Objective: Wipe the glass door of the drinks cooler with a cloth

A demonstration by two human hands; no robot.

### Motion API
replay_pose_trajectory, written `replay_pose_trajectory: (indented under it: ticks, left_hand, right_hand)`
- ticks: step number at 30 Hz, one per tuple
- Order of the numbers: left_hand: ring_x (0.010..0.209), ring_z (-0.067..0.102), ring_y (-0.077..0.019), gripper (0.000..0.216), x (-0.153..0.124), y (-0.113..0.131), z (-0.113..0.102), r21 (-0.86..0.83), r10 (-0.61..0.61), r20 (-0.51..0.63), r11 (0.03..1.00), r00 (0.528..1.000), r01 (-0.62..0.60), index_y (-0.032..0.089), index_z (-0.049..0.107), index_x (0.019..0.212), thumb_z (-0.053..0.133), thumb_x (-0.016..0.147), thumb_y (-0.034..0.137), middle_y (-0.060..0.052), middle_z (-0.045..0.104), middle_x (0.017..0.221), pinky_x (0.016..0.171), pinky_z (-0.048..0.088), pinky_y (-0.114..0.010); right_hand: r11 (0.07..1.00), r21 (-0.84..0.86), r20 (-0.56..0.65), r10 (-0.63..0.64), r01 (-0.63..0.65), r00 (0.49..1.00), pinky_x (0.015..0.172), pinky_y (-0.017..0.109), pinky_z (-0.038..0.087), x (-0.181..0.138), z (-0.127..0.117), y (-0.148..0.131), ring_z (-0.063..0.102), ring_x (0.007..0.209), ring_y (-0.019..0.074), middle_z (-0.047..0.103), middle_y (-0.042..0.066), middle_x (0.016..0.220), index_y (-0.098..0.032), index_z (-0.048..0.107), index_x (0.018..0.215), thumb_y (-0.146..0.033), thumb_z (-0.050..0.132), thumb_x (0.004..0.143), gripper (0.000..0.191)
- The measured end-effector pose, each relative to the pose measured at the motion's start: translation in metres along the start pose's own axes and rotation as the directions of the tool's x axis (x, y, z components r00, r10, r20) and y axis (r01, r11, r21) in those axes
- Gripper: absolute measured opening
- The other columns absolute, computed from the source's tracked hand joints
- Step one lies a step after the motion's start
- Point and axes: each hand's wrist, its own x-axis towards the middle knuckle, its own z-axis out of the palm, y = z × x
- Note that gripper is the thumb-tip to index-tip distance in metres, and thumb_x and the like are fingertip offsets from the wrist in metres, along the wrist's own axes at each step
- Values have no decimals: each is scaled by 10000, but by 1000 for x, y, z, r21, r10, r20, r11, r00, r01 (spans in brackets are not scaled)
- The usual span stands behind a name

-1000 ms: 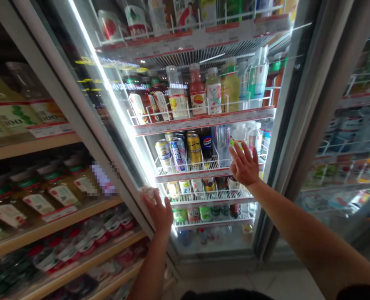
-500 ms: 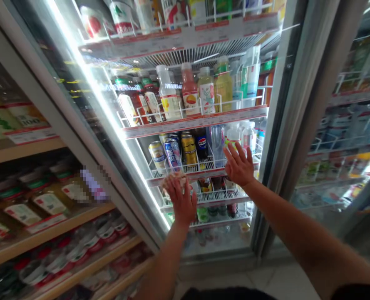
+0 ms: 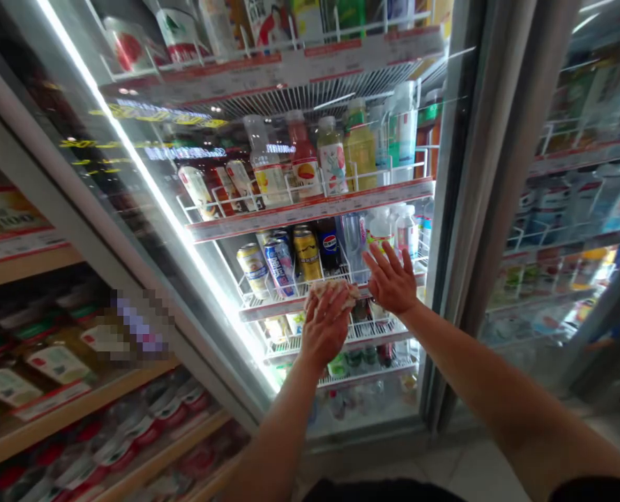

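Observation:
My left hand presses a crumpled, light-coloured cloth against the glass door of a lit drinks fridge. Its fingers lie over the cloth, whose edge sticks out above and to the right of them. Just to the right, my right hand rests on the glass with fingers spread and holds nothing. Behind the glass near the hands are a gold can, a blue can and a dark Pepsi bottle. The hands and cloth hide part of the lower shelves.
Wooden shelves with jars and bottles stand at the left. A metal door frame runs along the right, with another glass-fronted fridge beyond it. Bottles fill the racks higher up. Floor tiles show at the bottom.
My left hand has slid the cloth to the right across the glass, closer to my right hand. The right hand stays spread on the door. The view has shifted slightly.

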Motion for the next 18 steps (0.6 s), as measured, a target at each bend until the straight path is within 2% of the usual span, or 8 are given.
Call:
replay_pose_trajectory:
  ticks: [4,7,12,16,18]
  left_hand:
    - [1582,214,-223,366,21,-24,-16,44,-59,-77,997,995,63,260,676,1298,569,955,191,-35,534,1541,1310,195,-499]
    - [1585,201,-256,409,29,-47,-29,62,-171,-152,981,973,182,272,646,1359,544,968,212,-29,442,1613,1303,196,-527]
    - [1592,154,-307,406,24,-94,-51,16,-327,-317,937,890,350,236,637,1382,514,998,282,-68,305,1681,1303,152,-545]
    - [1582,147,-366,459,7,-126,-66,21,-466,-358,862,809,506,157,637,1366,450,1026,402,-116,270,1680,1288,127,-582]
    - [1577,143,-384,494,-2,-136,-71,52,-492,-361,838,792,544,125,619,1381,435,1031,421,-129,248,1683,1283,126,-585]
  right_hand:
    - [1000,-2,-6,-5,5,1000,1322,454,61,1,-2,-1,305,1557,209,506,35,1577,-244,180,1653,-249,445,980,724]
    - [1000,4,17,9,-9,1000,1322,462,73,1,-1,-1,322,1550,210,497,24,1584,-265,157,1655,-249,450,979,738]
    - [1000,6,1,-7,7,1000,1324,457,73,1,-1,0,268,1568,202,492,27,1586,-246,182,1652,-234,456,973,732]
    - [1000,13,-1,-15,15,1000,1323,461,69,0,-2,1,249,1575,210,491,39,1587,-229,222,1644,-238,466,969,718]
    - [1000,13,-4,-10,10,1000,1322,457,77,-1,-2,2,284,1564,207,498,33,1583,-243,236,1640,-240,461,971,707]
